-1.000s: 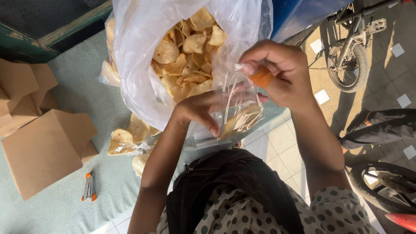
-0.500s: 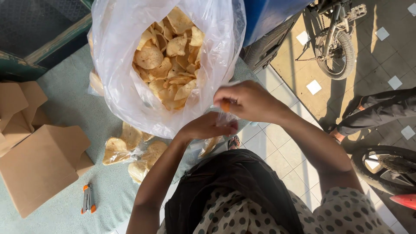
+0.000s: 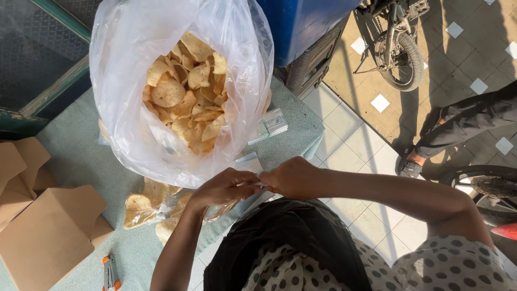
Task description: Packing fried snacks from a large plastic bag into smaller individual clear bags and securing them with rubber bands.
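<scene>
Both hands have come down from in front of the big bag to the lower middle of the frame, where they now meet just above the dark lap, and the view has shifted so the motorcycle sits further up at the right. Largest is the pale green cloth-covered table point(image 3: 81, 161), filling the left half. On it, at upper centre, stands the large clear plastic bag of round tan crackers point(image 3: 183, 86), its mouth open. At the lower left lie folded brown cardboard boxes point(image 3: 48, 231). Just below the big bag, left of the hands, sit small sealed clear packets of crackers point(image 3: 148, 207). To the right of the big bag rests a stack of flat clear plastic bags point(image 3: 272, 125). The left hand point(image 3: 223, 188) and right hand point(image 3: 293, 178) touch fingertip to fingertip, both closed and pinching the top edge of a small clear plastic packet point(image 3: 226, 207) that hangs under the left hand at the table's edge; its contents are hard to make out. A small orange-and-silver stapler point(image 3: 110, 272) lies at the bottom left.
</scene>
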